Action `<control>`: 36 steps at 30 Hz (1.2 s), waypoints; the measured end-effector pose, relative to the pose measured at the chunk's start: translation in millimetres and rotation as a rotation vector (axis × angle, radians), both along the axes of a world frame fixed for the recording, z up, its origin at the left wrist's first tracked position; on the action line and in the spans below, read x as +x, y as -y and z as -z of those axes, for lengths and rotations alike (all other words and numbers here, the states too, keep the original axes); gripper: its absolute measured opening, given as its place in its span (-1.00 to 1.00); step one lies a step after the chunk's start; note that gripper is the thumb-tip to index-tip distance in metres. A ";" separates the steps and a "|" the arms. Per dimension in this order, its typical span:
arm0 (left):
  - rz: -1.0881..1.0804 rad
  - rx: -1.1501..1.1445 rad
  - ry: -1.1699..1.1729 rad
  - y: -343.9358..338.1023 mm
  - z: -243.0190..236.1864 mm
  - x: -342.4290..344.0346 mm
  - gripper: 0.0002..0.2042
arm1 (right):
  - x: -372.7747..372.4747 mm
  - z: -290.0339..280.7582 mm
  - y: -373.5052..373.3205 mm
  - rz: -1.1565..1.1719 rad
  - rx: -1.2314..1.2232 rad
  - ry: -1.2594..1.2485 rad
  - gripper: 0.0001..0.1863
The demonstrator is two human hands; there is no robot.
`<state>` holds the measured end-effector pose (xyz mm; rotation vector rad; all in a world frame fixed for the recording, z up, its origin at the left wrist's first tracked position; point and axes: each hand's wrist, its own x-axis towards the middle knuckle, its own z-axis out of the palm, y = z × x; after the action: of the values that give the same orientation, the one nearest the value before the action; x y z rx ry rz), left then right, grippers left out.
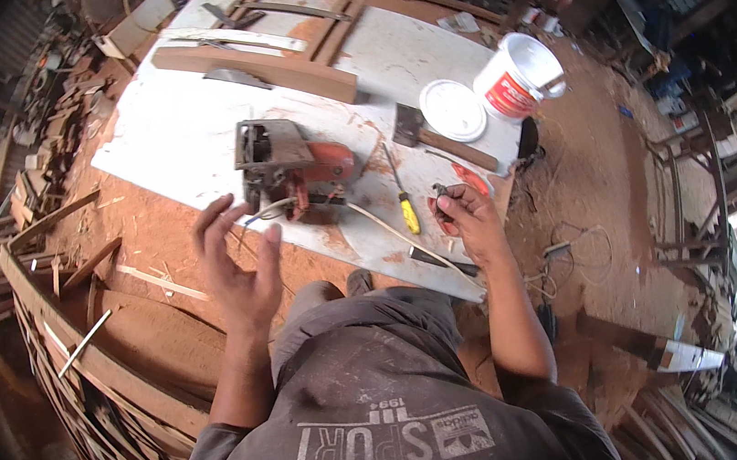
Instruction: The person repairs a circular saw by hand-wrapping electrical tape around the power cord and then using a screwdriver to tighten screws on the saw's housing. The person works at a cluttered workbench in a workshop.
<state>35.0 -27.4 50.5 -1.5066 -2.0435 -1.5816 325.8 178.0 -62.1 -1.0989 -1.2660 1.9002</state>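
Power tool (329,161): centre of the frame, lying on the white desk (179,124); orange housing to the right, flat grey metal plate toward the upper left, thin wires (275,207) along its lower side.
Left grip (242,286): released, fingers and thumb spread apart, just below and left of the power tool; whether a fingertip touches the wires, I cannot tell.
Right grip (477,223): grasping a small dark part (440,193) between thumb and fingers, right of centre, over the right side of the desk; the part is too small to make out further.
Pale cable (396,232): from the right end of the power tool toward the lower right edge of the desk.
Screwdriver (410,217): yellow handle, between the power tool and the right grip, shaft pointing to the upper left.
Mallet-like tool (457,149): dark head, wooden handle, above the right grip in the frame.
White bucket (496,71): upright at the upper right of the desk, with a red label; a white lid (453,110) lies flat beside it.
Wooden plank (259,72): across the upper left of the desk, a thin grey blade (238,78) just below it.
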 end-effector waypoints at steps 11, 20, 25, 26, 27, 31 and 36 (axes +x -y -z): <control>0.607 -0.125 1.238 8.4 -27.2 18.4 -0.69 | -89.8 -146.6 72.1 -0.576 0.131 -0.224 -0.72; 0.493 0.019 1.317 36.5 -23.1 2.2 -0.81 | -101.7 -178.1 83.5 -0.582 0.240 -0.045 -0.65; 0.434 0.146 1.312 37.1 -23.1 4.4 -0.76 | -105.3 -175.2 84.4 -0.479 0.199 0.015 -0.68; 0.417 0.173 1.318 36.8 -23.9 5.6 -0.74 | -105.5 -172.2 84.3 -0.449 0.190 0.020 -0.69; 0.407 0.178 1.327 36.1 -25.3 6.8 -0.74 | -104.2 -170.2 83.6 -0.447 0.162 0.002 -0.69; 0.416 0.198 1.331 35.6 -20.8 8.1 -0.72 | -97.1 -170.3 81.1 -0.440 0.139 0.015 -0.69; 0.430 0.236 1.339 35.8 -22.9 6.9 -0.72 | -93.0 -180.7 73.2 -0.484 0.218 0.169 -0.74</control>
<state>41.9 -63.2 73.4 -0.7980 -1.7746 -3.4826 232.9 104.8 118.6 -0.9096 -1.9246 1.9664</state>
